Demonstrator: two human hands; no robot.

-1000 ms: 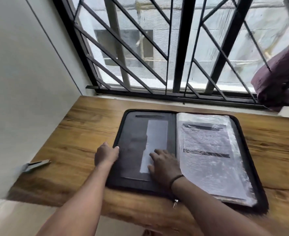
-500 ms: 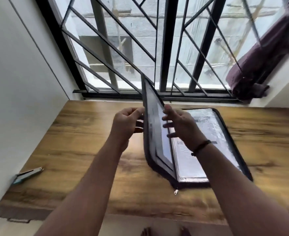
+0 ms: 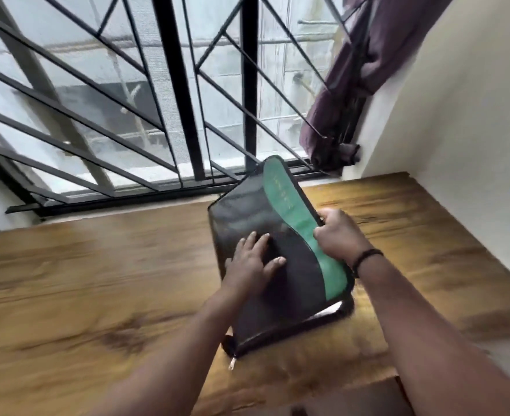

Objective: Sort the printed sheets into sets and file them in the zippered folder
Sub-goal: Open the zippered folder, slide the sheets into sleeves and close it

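Note:
The zippered folder, black with a curved green band, lies nearly closed on the wooden table. Its top cover is still raised a little at the near right corner, where a thin white edge of the printed sheets shows in the gap. My left hand presses flat on the black cover with fingers spread. My right hand grips the cover's right edge by the green band. The zipper pull hangs at the folder's near left corner.
A barred window runs along the table's far edge. A purple curtain hangs bunched at the right of the window beside a pale wall. Bare wooden tabletop stretches to the left of the folder.
The folder's left cover swung from flat open, through upright, down over the sheets on the right. My left hand now presses on it. The view turned right.

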